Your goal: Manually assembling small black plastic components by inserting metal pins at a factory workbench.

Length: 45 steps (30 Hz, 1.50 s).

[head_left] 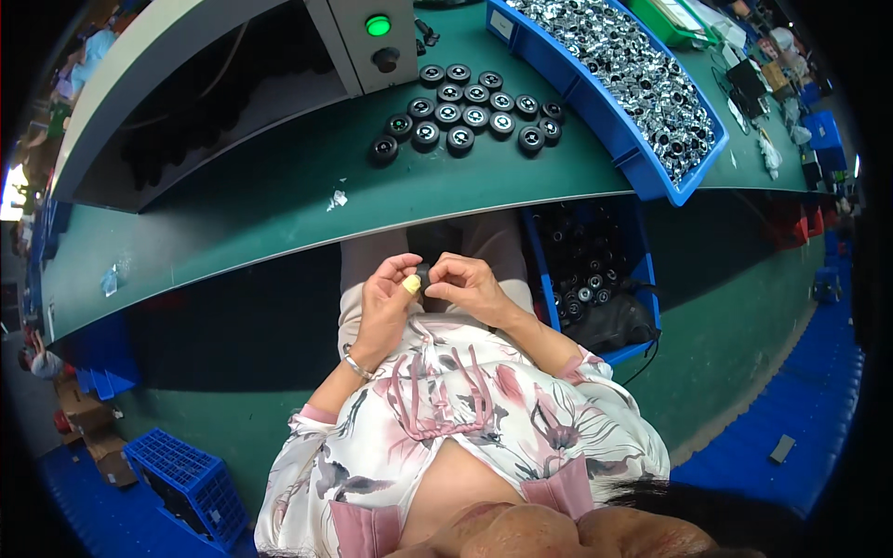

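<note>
My left hand (pixel 381 299), with a yellow cover on its thumb and a bracelet at the wrist, is closed on a small dark round part (pixel 424 273) above my lap. My right hand (pixel 473 286) pinches the same part from the other side, its fingers curled. Between them the part is mostly hidden, so its exact kind cannot be made out. On the green table (pixel 279 191) beyond my hands lie several black wheels (pixel 447 113) with shiny centres, grouped loosely in rows.
A long blue bin (pixel 642 166) full of shiny metallic pieces stands at the table's right. Below it, beside my right knee, a blue crate (pixel 642 346) holds black round parts. At the left is a machine housing (pixel 346 46) with a lit green button (pixel 378 25). The table edge lies just ahead of my hands.
</note>
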Each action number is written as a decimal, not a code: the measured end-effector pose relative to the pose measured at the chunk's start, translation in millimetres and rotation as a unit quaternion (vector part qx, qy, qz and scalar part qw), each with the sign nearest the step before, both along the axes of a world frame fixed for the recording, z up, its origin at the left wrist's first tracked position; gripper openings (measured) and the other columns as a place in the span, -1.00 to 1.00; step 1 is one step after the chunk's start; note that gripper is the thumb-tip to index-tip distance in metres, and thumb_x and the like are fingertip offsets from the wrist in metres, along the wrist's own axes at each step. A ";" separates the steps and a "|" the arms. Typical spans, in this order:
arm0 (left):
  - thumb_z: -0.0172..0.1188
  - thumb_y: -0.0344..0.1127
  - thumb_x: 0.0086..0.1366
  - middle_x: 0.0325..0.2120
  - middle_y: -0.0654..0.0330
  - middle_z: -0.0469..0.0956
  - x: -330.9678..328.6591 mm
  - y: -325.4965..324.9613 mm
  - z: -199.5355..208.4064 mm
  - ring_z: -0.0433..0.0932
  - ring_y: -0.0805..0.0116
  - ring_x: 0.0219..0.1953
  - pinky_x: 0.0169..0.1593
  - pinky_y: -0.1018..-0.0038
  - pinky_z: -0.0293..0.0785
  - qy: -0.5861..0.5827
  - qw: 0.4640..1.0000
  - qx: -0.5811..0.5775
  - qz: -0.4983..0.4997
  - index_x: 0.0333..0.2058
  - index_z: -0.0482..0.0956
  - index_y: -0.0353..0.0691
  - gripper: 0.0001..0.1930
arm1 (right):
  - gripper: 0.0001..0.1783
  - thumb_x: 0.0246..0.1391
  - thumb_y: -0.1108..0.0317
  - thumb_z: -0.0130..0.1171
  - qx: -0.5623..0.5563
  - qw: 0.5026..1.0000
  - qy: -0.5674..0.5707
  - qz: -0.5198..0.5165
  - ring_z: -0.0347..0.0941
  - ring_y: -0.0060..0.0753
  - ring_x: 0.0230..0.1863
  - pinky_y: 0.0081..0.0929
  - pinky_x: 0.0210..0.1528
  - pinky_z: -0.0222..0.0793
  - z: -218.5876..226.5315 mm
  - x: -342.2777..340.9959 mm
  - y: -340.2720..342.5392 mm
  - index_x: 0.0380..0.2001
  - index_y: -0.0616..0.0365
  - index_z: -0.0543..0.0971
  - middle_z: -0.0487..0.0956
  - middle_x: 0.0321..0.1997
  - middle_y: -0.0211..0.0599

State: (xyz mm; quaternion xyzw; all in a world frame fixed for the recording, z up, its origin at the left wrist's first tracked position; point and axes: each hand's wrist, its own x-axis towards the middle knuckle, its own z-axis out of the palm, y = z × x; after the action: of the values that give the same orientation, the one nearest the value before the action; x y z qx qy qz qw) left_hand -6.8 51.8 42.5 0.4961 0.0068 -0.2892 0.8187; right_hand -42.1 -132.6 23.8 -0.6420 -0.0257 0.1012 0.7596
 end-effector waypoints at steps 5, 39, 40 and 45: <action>0.18 -0.40 0.35 -0.20 0.33 0.49 0.3 3.3 -16.7 0.43 0.66 -0.28 -0.22 0.71 0.35 0.034 0.999 -0.022 -0.014 0.08 0.45 -0.34 -0.65 | -0.92 0.14 0.49 0.25 0.011 0.999 0.037 -0.021 0.30 -0.81 -0.34 -0.74 -0.31 0.25 -9.3 -2.6 5.5 -0.36 0.20 0.52 0.40 -0.37 -0.60; 0.27 -0.53 0.21 -0.35 0.27 0.54 15.1 -6.2 -31.2 0.54 0.60 -0.37 -0.28 0.65 0.46 -0.193 0.962 0.192 -0.025 -0.28 0.58 -0.38 -0.89 | -0.79 0.14 0.41 0.29 0.107 0.976 0.155 -0.113 0.47 -0.67 -0.35 -0.69 -0.25 0.41 -6.4 7.4 -5.3 -0.19 0.29 0.63 0.62 -0.31 -0.42; 0.27 -0.53 0.21 -0.35 0.27 0.54 15.7 -6.2 -30.0 0.54 0.60 -0.37 -0.28 0.65 0.46 -0.192 0.962 0.193 -0.025 -0.28 0.58 -0.38 -0.89 | -0.79 0.14 0.41 0.29 0.108 0.975 0.155 -0.112 0.47 -0.67 -0.35 -0.69 -0.25 0.41 -6.6 7.6 -4.5 -0.19 0.29 0.63 0.62 -0.31 -0.42; 0.23 -0.51 0.30 -0.26 0.25 0.57 10.9 -6.1 -31.8 0.54 0.57 -0.28 -0.19 0.63 0.49 -0.130 0.980 0.147 -0.043 -0.17 0.57 -0.43 -0.85 | -0.89 0.14 0.41 0.29 0.152 0.974 0.152 -0.063 0.41 -0.70 -0.43 -0.71 -0.33 0.34 -15.7 6.6 -5.7 -0.35 0.23 0.61 0.56 -0.44 -0.49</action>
State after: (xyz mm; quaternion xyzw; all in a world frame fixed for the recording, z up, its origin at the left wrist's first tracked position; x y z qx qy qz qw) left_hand 4.2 45.7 10.6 0.6440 -0.0782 -0.2530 0.7177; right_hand -35.5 -138.3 8.1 -0.4960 0.1155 0.1448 0.8483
